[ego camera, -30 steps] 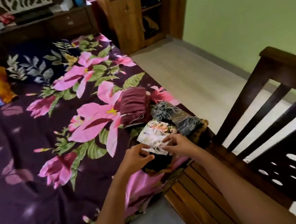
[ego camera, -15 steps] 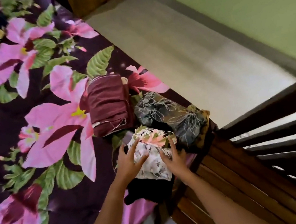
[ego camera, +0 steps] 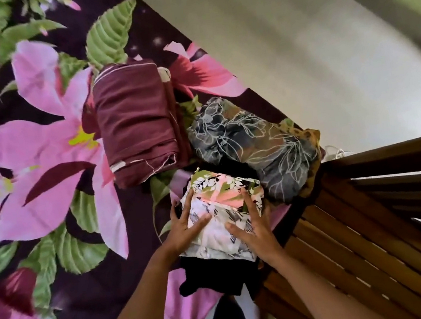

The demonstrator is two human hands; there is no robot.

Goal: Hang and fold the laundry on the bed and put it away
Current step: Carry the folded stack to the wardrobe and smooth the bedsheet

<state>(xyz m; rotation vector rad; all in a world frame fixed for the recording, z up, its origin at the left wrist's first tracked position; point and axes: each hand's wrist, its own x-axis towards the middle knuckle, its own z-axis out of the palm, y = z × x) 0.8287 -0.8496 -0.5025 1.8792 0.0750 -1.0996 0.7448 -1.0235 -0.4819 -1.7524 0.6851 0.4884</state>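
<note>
While the folded maroon cloth (ego camera: 139, 126) lay to the left on the bed (ego camera: 38, 146), the left hand (ego camera: 186, 227) pressed flat, fingers spread, on the folded printed garment (ego camera: 220, 193) (atop a black one (ego camera: 210, 274)). The right hand (ego camera: 255, 230) mirrored it. The garment looked soft, light and likely to unfold, so best cupped underneath. Its long axis ran roughly away from the person.

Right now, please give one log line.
left hand: presses floral bundle | right hand: presses floral bundle | floral bundle: on black garment

Left hand (ego camera: 184, 231), right hand (ego camera: 255, 230) flat on folded floral garment (ego camera: 221, 204); maroon fold (ego camera: 136, 126) beside.
</note>
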